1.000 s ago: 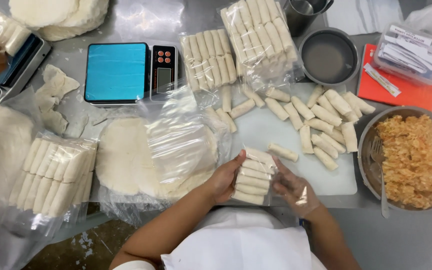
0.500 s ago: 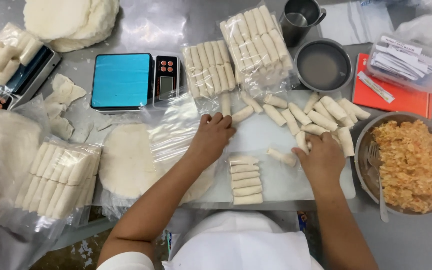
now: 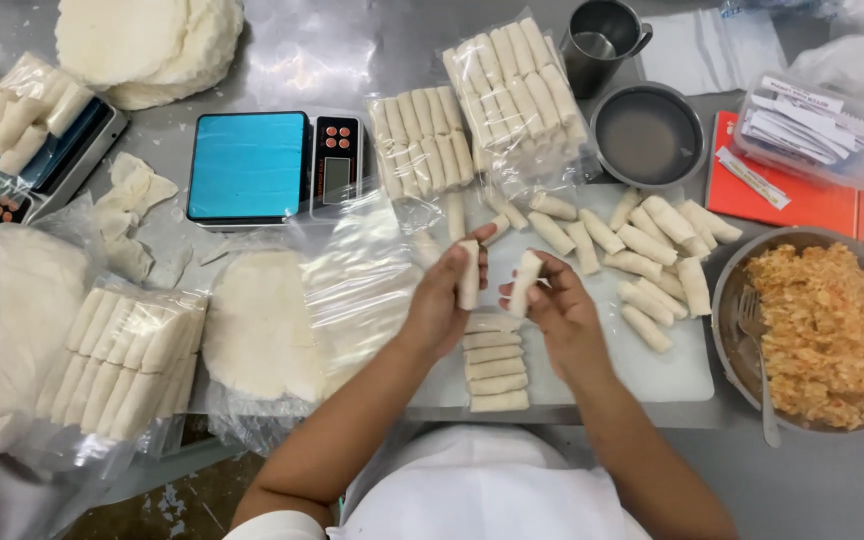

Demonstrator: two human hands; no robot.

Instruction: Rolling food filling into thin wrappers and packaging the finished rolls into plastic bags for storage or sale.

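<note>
From the head camera I see my left hand (image 3: pixel 444 300) just left of centre, fingers closed around one pale spring roll (image 3: pixel 468 274) held upright. My right hand (image 3: pixel 562 310) sits beside it, just right of centre, gripping a second roll (image 3: pixel 524 283), tilted slightly, its top leaning toward the first; the two rolls are near but apart. Directly below the hands, a short stack of finished rolls (image 3: pixel 497 365) lies in a neat column on the white cutting board (image 3: pixel 652 375). Loose rolls (image 3: pixel 642 250) are scattered across the board's upper right part. To the far right, a metal bowl (image 3: pixel 727 290) holds orange shredded filling with a fork (image 3: pixel 757 350) resting in it. In the upper middle, two clear bags of packed rolls (image 3: pixel 472 120) lie near a blue-topped scale (image 3: pixel 252 165). Left of centre, round wrappers (image 3: pixel 257 320) lie on plastic film, with another bagged batch (image 3: pixel 122 360) at lower left. A second scale (image 3: pixel 12 170) carrying a bag of rolls sits at the upper left edge.
</note>
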